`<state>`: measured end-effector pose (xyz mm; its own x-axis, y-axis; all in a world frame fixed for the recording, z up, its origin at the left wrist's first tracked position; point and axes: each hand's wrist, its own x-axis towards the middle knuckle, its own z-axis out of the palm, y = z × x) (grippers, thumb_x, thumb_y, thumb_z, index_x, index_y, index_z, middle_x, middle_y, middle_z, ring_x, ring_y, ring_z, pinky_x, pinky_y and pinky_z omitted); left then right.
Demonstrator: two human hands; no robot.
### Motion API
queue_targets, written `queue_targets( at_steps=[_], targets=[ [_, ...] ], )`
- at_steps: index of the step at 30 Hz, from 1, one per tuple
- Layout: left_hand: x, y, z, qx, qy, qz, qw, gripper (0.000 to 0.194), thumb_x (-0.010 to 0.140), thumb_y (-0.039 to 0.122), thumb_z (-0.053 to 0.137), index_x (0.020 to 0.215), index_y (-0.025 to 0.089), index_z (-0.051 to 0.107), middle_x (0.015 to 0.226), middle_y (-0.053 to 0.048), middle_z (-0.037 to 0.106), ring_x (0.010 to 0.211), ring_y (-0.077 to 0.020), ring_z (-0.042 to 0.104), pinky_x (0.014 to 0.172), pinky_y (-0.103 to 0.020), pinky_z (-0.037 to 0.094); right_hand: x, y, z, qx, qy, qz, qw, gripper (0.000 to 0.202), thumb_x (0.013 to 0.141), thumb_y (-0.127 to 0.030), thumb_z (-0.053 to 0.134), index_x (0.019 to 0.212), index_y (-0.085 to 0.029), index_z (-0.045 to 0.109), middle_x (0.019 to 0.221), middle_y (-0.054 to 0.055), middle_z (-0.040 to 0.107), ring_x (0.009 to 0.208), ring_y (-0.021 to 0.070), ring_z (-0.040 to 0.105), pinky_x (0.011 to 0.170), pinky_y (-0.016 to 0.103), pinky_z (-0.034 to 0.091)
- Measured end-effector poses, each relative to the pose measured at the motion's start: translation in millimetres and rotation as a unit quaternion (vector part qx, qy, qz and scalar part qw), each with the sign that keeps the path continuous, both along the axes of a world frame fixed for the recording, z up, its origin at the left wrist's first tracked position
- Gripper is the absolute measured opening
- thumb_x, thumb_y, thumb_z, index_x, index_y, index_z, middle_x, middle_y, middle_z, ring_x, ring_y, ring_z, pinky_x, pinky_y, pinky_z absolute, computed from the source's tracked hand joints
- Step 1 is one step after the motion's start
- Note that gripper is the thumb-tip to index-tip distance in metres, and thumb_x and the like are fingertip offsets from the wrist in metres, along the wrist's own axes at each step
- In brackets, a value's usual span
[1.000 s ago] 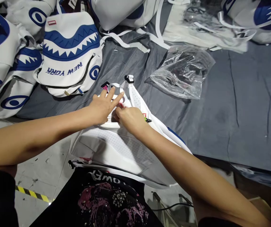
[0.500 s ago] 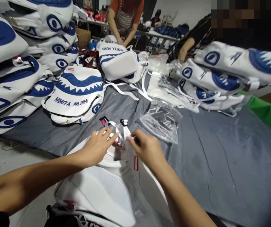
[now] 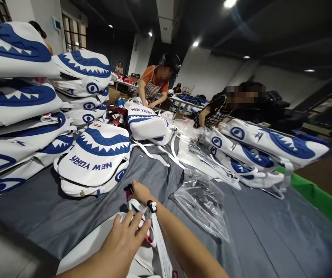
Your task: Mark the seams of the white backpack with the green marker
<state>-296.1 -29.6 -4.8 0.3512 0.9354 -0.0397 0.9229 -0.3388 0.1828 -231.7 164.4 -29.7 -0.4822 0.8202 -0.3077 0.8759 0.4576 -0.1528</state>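
A white bag [image 3: 92,241] lies on the grey cloth at the bottom, partly out of frame. My left hand [image 3: 123,235] rests over its top with fingers spread, beside the white strap loops. My right hand [image 3: 140,193] reaches past the bag's top, its fingers closed around the edge of a small dark and pink tag [image 3: 128,191]. A white strap [image 3: 160,243] with a black buckle [image 3: 152,206] stands against my right forearm.
White-and-blue bags [image 3: 15,96] are stacked at the left, with another bag [image 3: 96,154] nearer. More bags [image 3: 264,144] lie at the right. A clear plastic bag [image 3: 202,204] is right of my forearm. Two people work across the grey-covered table [image 3: 270,227], one handling a NEW YORK bag [image 3: 147,123].
The view has tilted up. My right hand has moved from the strap by the buckle forward and left to the tag. My left hand remains over the bag's top.
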Motion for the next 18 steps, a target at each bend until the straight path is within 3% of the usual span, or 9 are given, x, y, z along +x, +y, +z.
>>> queue_targets(
  at_steps=[4,7,9,12,14,18],
  targets=[
    [-1,3,5.3,-0.019,-0.001,0.007,1.0,0.094,0.079,0.035,0.073,0.16,0.028,0.025,0.165,-0.013,0.032,0.143,-0.0397,0.039,0.106,-0.061,0.044,27,13,-0.3,0.006,0.033,-0.043,0.999,0.025,0.088,-0.032,0.072,0.104,-0.015,0.065,0.098,0.004,0.069,0.086,0.0175,0.066,0.079,0.034,0.053],
    [2,4,13.3,-0.033,0.014,0.013,0.999,0.1,0.076,0.034,0.079,0.16,0.029,0.025,0.167,-0.013,0.027,0.145,-0.039,0.037,0.108,-0.06,0.044,67,16,24.5,0.046,0.094,-0.083,0.991,0.009,0.089,-0.019,0.06,0.097,-0.016,0.064,0.093,0.005,0.07,0.087,0.0177,0.065,0.079,0.03,0.049],
    [3,5,18.9,-0.033,0.023,0.015,0.999,0.104,0.074,0.033,0.083,0.16,0.028,0.025,0.167,-0.013,0.025,0.147,-0.0389,0.036,0.107,-0.06,0.044,100,5,51.4,0.083,0.138,-0.112,0.981,0.014,0.092,-0.018,0.049,0.097,-0.016,0.062,0.091,0.007,0.07,0.086,0.0186,0.064,0.077,0.028,0.047],
    [1,4,23.4,-0.016,0.002,0.025,1.0,0.099,0.072,0.027,0.085,0.157,0.028,0.033,0.165,-0.013,0.03,0.145,-0.0381,0.04,0.105,-0.058,0.047,145,-39,92.7,0.142,0.184,-0.139,0.963,0.02,0.093,-0.027,0.041,0.093,-0.017,0.059,0.086,0.007,0.066,0.082,0.021,0.062,0.073,0.03,0.047],
    [-5,0,21.2,0.031,-0.05,0.041,0.997,0.082,0.078,0.021,0.078,0.152,0.026,0.043,0.162,-0.013,0.038,0.142,-0.0358,0.045,0.105,-0.056,0.048,163,-80,109.2,0.164,0.219,-0.139,0.952,0.02,0.091,-0.035,0.045,0.087,-0.02,0.058,0.081,0.005,0.065,0.078,0.0216,0.061,0.07,0.03,0.046],
    [-19,-26,7.1,0.178,-0.172,0.065,0.967,0.041,0.095,0.02,0.055,0.135,0.023,0.06,0.15,-0.012,0.053,0.139,-0.0295,0.049,0.11,-0.05,0.047,165,-154,105.7,0.117,0.322,-0.078,0.936,0.016,0.086,-0.035,0.052,0.084,-0.022,0.061,0.071,0.002,0.063,0.066,0.019,0.058,0.062,0.027,0.042]
  ],
)
